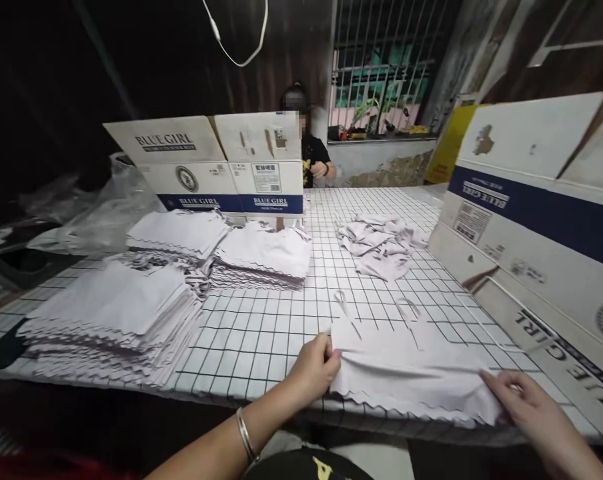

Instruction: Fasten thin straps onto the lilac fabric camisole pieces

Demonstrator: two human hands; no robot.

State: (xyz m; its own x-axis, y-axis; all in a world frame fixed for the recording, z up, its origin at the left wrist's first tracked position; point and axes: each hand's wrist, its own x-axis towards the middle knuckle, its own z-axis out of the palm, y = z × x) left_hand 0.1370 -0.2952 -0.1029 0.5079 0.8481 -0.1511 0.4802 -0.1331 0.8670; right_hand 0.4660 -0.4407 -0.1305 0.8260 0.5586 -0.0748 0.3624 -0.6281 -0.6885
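A pale camisole (406, 370) with thin strap loops and a wavy hem lies spread at the table's near edge, its hem toward me. My left hand (314, 365) is closed on its left side edge. At the lower right corner, my right hand (524, 397) pinches the fabric between thumb and fingers. The straps point away from me, flat on the checked tablecloth (261, 333). A crumpled heap of similar garments (379, 241) lies farther back, beyond the straps.
Neat stacks of pale garments stand at the left: a large front stack (111, 307), a rear stack (179, 233) and a middle stack (264, 250). Cardboard boxes stand behind (206, 160) and at the right (526, 200). A person (317, 157) is across the table.
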